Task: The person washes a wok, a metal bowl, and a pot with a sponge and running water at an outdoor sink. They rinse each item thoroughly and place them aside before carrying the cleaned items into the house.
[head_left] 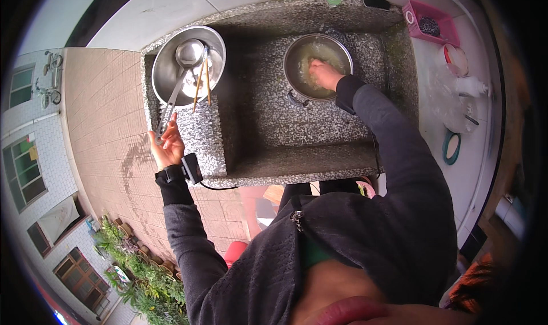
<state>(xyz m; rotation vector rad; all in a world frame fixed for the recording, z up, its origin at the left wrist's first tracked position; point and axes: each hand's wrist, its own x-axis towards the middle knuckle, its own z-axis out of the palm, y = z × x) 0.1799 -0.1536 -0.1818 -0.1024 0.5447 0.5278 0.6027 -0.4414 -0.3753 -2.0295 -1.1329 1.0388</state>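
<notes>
My left hand [168, 149] holds the end of a long-handled metal ladle [178, 88]. The ladle's bowl lies over a large steel basin [160, 68] on the raised ledge at the left of the stone sink. A pair of chopsticks [201, 80] leans out of that basin, beside some white pieces. My right hand [326, 75] reaches down into a round metal pot [290, 56] standing on the sink floor. Cloudy, pale greenish water [328, 52] fills the pot. The right fingers are bent together at the water; whatever they grip is hidden.
The speckled stone sink [319, 119] has high walls around the pot. At the right counter are a pink basket [428, 22] with a dark scrubber, a white bottle [471, 86], clear plastic bags and a teal roll of tape [451, 148]. A paved yard lies left.
</notes>
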